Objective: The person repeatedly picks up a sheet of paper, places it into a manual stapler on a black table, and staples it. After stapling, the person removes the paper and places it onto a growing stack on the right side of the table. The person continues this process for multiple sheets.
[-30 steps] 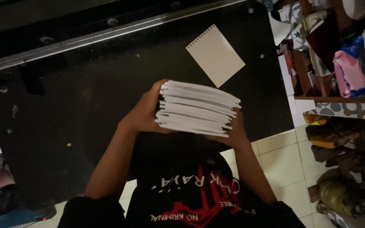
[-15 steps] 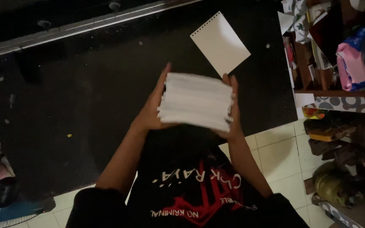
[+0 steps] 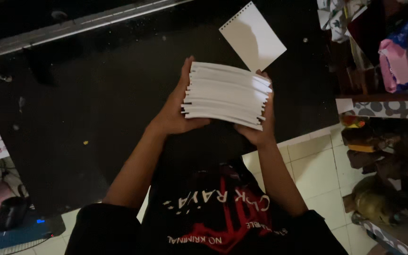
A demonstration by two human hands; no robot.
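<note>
I hold a thick stack of white paper sheets (image 3: pixel 226 94) between both hands above a black table (image 3: pixel 95 94). My left hand (image 3: pixel 178 111) grips the stack's left edge, fingers along its side. My right hand (image 3: pixel 263 127) cups the right edge and the underside. The stack is held level, its long side toward me. One loose white sheet with punched holes along an edge (image 3: pixel 253 35) lies on the table just beyond the stack.
A metal rail (image 3: pixel 86 26) runs along the table's far side. Shelves crowded with clothes and bags (image 3: pixel 388 52) stand at the right. White floor tiles (image 3: pixel 317 174) show below. A dark device with a blue light (image 3: pixel 20 226) sits at the lower left.
The view has shifted, so the stack and my hands sit slightly higher in the frame and closer to the loose sheet. My grip on the stack is unchanged.
</note>
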